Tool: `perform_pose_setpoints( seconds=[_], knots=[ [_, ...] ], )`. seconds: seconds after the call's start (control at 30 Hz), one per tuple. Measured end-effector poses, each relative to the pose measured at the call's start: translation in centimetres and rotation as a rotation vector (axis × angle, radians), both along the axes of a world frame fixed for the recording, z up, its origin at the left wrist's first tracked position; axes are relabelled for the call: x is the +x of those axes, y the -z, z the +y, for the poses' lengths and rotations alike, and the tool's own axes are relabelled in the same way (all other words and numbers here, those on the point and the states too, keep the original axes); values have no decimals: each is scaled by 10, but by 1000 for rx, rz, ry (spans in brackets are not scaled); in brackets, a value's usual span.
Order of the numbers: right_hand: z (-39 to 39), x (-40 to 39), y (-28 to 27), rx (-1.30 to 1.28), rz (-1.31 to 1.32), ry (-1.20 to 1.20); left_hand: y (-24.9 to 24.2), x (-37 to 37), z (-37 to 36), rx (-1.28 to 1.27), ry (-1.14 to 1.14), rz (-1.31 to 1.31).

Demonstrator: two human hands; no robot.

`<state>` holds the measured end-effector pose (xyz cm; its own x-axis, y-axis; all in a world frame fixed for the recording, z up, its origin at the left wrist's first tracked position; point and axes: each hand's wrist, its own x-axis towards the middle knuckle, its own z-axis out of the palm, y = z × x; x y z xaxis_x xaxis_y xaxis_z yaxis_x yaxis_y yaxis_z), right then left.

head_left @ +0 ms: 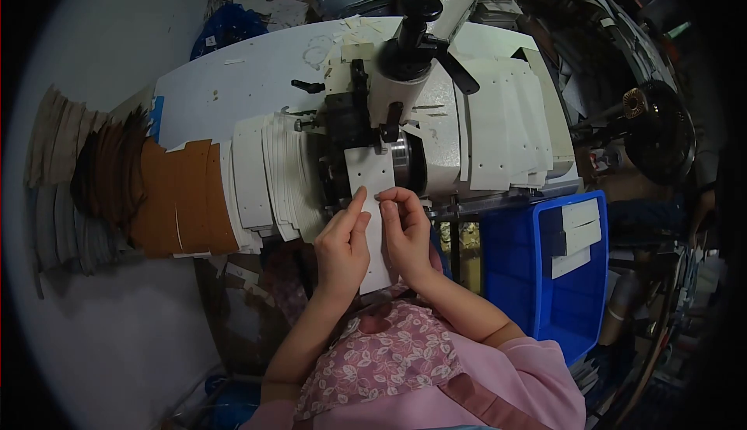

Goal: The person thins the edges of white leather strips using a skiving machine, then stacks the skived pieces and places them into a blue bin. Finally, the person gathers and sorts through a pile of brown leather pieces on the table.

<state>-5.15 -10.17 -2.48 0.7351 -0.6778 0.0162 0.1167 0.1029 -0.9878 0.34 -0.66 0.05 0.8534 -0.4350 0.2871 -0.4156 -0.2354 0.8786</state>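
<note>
A long white strip with small punched holes (375, 247) runs from the machine head toward my body. My left hand (342, 247) grips its left edge, index finger stretched along the top and thumb beside it. On the opposite edge, my right hand (408, 237) is closed with thumb and bent index finger pinching the strip. The far end of the strip lies under the black metal parts of a bench machine (342, 119), beside a shiny round roller (401, 161). What the fingertips underneath do is hidden.
White punched pieces (268, 173) and brown ones (187, 196) are stacked at the left. More white pieces (506, 126) lie on the right of the worktable (257, 72). A blue bin (572, 298) stands at my right. A black lever (455, 68) juts from the machine.
</note>
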Motion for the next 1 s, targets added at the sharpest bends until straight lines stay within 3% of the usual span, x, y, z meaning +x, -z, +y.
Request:
perform_pose_setpoints(
  seconds=[0.23,0.3,0.37,0.43,0.53,0.6,0.63,0.7,0.77,0.8,0.9,0.97,1.0],
  knots=[
    [-25,-21,-8,-65,-42,136,-16,-15,-24,127,116,234],
    [-30,-23,-12,-96,-48,216,-12,-24,-28,-33,146,356],
    [-41,-42,-21,-324,134,211,-24,-26,-26,-75,173,420],
    [-48,-52,-48,-888,257,303,-39,-14,-16,94,257,8],
    [-60,-65,-81,-1150,213,160,-69,0,2,434,479,-389],
    [-64,-60,-89,-1088,135,-277,-84,3,3,562,619,-551],
    [-61,-56,-87,-610,120,-530,-85,5,1,515,616,-608],
    [-60,-48,-74,-30,348,-856,-84,9,-1,422,613,-724],
    [-45,-41,-42,-132,80,-656,-64,12,4,291,352,-699],
    [-36,-40,-43,36,191,-580,-57,9,6,265,173,-635],
    [-16,-27,-16,203,172,-340,-30,-4,19,195,-8,-172],
    [-6,-22,-7,172,163,-241,-19,-15,26,219,72,278],
    [-6,-20,-7,184,174,-252,-11,-19,25,159,60,235]
  ],
)
